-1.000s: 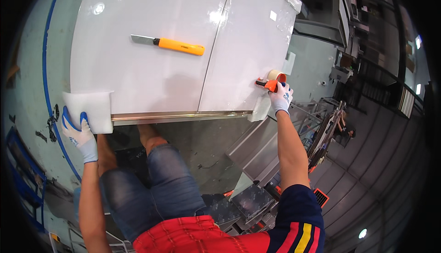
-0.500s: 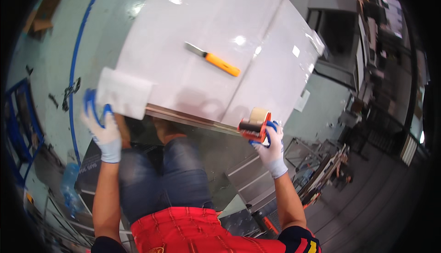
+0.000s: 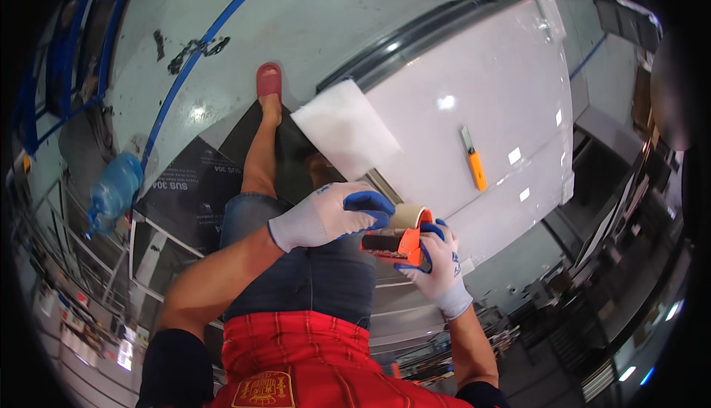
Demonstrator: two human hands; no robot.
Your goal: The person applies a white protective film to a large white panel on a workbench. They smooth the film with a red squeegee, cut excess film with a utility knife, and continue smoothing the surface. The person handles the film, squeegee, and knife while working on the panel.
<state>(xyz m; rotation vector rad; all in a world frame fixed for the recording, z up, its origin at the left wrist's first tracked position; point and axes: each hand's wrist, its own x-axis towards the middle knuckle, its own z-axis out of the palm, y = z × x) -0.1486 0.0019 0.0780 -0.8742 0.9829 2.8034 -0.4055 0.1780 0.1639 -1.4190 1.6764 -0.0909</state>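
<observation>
My right hand (image 3: 442, 263), in a white glove with blue palm coating, grips an orange tape dispenser (image 3: 407, 245) carrying a roll of pale tape (image 3: 409, 217). My left hand (image 3: 333, 215), gloved alike, reaches across my lap to the dispenser's left side. Its fingers are drawn together beside the roll; what they pinch, if anything, is hidden. Beyond my hands, a large flat piece wrapped in white (image 3: 429, 111) stretches away. An orange-handled utility knife (image 3: 474, 160) lies on it with its blade out. A white padded sheet (image 3: 346, 128) drapes over its near left corner.
Dark film-covered sheets (image 3: 185, 186) lie left of my legs, near a blue water bottle (image 3: 115, 189). A blue tape line (image 3: 178, 89) crosses the floor. My foot in a red slipper (image 3: 269, 80) rests beside the wrapped piece. A blue frame (image 3: 81, 60) stands far left.
My left hand has come from beside the white sheet over to the tape dispenser, its fingers closing. The view has turned, so the wrapped piece and knife now appear farther right.
</observation>
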